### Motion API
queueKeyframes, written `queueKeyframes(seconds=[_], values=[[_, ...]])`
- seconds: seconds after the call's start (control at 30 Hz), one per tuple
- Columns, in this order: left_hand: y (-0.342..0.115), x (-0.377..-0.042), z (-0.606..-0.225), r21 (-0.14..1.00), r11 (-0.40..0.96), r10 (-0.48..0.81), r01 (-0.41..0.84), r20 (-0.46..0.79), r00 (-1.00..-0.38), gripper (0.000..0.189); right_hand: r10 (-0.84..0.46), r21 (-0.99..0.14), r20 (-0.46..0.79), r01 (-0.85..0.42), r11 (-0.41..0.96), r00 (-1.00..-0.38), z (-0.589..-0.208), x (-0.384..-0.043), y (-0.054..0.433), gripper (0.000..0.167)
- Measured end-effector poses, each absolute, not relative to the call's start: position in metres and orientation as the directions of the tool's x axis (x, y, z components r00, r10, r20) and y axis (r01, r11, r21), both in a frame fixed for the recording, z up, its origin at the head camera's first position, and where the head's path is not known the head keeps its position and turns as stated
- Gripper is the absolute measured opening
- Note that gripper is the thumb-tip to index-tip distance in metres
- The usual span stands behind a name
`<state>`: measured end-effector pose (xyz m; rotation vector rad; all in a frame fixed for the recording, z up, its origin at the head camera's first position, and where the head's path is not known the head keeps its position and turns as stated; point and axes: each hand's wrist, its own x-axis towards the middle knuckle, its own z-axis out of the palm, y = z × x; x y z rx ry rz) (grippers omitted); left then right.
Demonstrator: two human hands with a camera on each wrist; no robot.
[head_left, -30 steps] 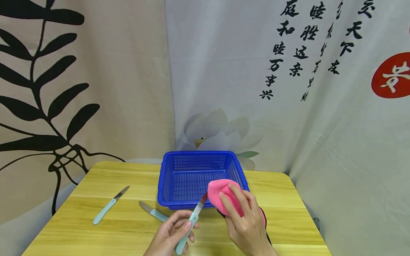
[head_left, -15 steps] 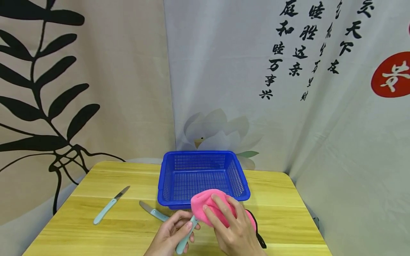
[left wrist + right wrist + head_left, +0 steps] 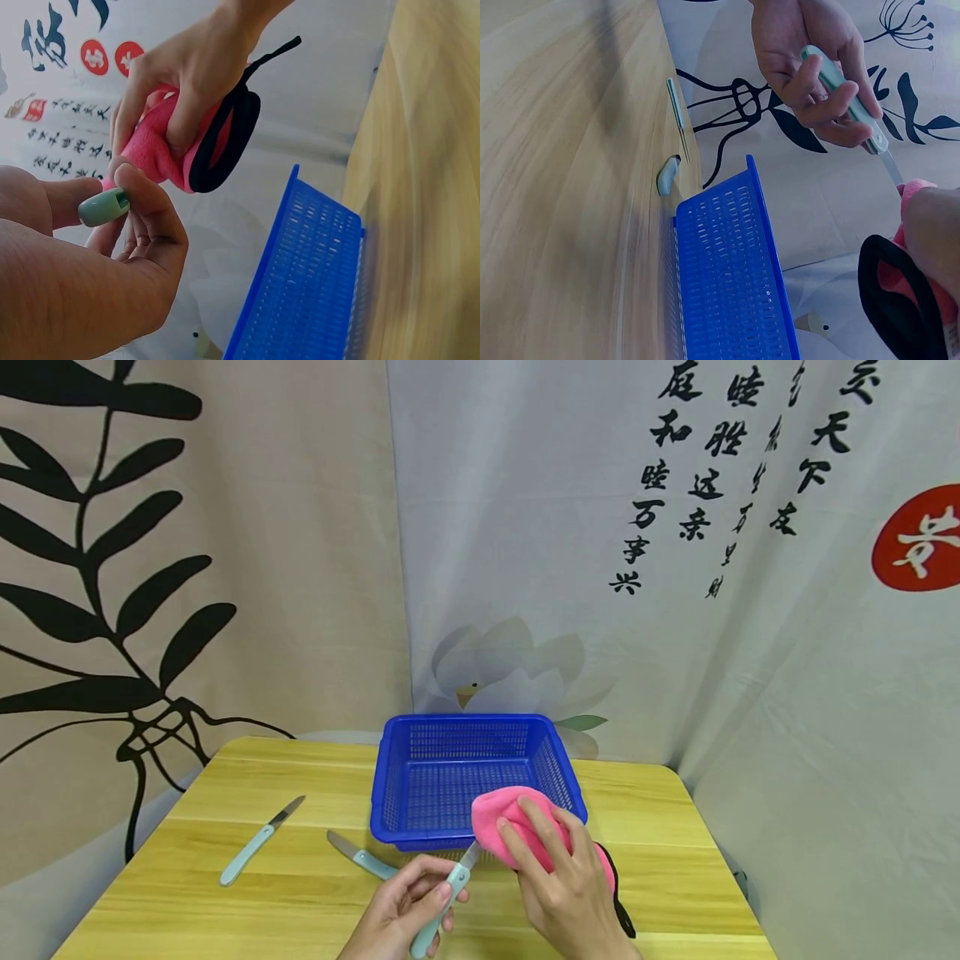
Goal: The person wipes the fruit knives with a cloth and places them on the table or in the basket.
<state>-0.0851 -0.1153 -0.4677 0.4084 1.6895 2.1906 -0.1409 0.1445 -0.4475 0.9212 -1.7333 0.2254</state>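
Note:
In the head view my left hand (image 3: 408, 906) grips the light green handle of a folding knife (image 3: 442, 906), its blade pointing up and right. My right hand (image 3: 562, 877) pinches a pink cloth (image 3: 498, 818) with black edging and a black strap around the outer part of that blade, so the tip is hidden. Only the blade's base shows between handle and cloth. From the right wrist, the knife's handle (image 3: 844, 97) lies across the left fingers, and the bare blade runs into the cloth. The left wrist view shows the handle's butt end (image 3: 105, 208) between thumb and fingers.
A blue plastic basket (image 3: 390, 785) stands at the back middle of the wooden table (image 3: 300, 918). Two more knives with light green handles lie to the left: a straight knife (image 3: 247, 856) and a bent, part-folded knife (image 3: 363, 857). A printed curtain hangs behind.
The cloth slid down the blade toward the handle, covering it, then moved back up and right, baring the blade's base. The left hand stays nearly still with the knife.

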Motion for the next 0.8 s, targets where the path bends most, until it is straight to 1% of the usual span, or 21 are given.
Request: queueKeyframes(seconds=[0.23,0.37,0.5,0.6,0.63,0.7,0.8], values=[[-0.116,-0.085,-0.468,0.972,-0.212,0.433,-0.100,0.002,-0.901,0.045,-0.448,0.250,0.883,-0.669,0.700,-0.138,-0.448,-0.144,0.150,0.040],[-0.116,-0.085,-0.469,0.973,-0.204,0.433,-0.107,-0.008,-0.902,0.045,-0.441,0.240,0.885,-0.664,0.708,-0.150,-0.449,-0.147,0.152,0.042],[-0.117,-0.085,-0.470,0.973,-0.206,0.429,-0.107,-0.008,-0.903,0.045,-0.405,0.185,0.889,-0.641,0.745,-0.214,-0.451,-0.149,0.157,0.042],[-0.117,-0.085,-0.469,0.972,-0.208,0.407,-0.112,-0.018,-0.913,0.047,-0.356,0.145,0.905,-0.619,0.772,-0.232,-0.449,-0.150,0.160,0.042],[-0.117,-0.085,-0.469,0.970,-0.209,0.395,-0.122,-0.030,-0.918,0.048,-0.339,0.138,0.916,-0.623,0.770,-0.216,-0.448,-0.149,0.159,0.040],[-0.116,-0.086,-0.468,0.969,-0.207,0.364,-0.138,-0.054,-0.930,0.047,-0.313,0.141,0.935,-0.638,0.757,-0.164,-0.444,-0.149,0.157,0.038],[-0.115,-0.087,-0.467,0.965,-0.203,0.325,-0.165,-0.093,-0.941,0.047,-0.320,0.175,0.944,-0.688,0.704,-0.087,-0.442,-0.145,0.149,0.036]])
